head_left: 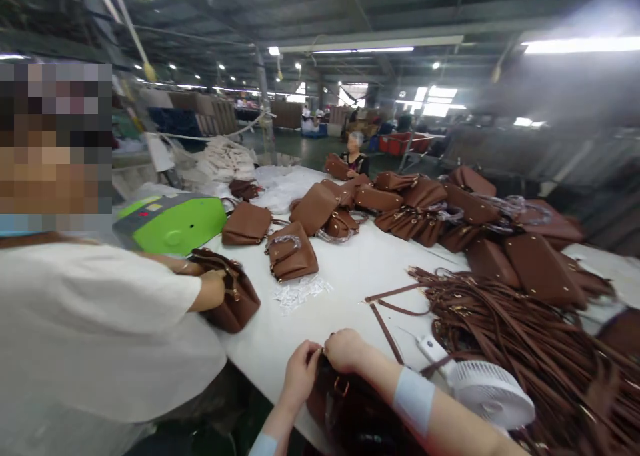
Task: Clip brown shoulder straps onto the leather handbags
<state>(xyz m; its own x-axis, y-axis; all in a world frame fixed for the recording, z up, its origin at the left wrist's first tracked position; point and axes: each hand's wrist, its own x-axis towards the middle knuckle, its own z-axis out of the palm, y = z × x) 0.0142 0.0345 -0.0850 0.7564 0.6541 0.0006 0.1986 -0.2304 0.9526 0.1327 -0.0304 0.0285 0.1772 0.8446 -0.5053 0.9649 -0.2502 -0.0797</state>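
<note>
Both hands grip the top edge of a dark brown handbag (345, 409) at the table's (350, 269) near edge. The left hand (300, 371) pinches it beside the closed right hand (346, 351). The bag hangs directly below both hands, its body extending down toward the person.

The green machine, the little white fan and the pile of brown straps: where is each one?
Green machine (173, 224): head view, on its green side.
White fan (487, 393): head view, on its round grille.
Strap pile (505, 323): head view, on the middle of the heap.
</note>
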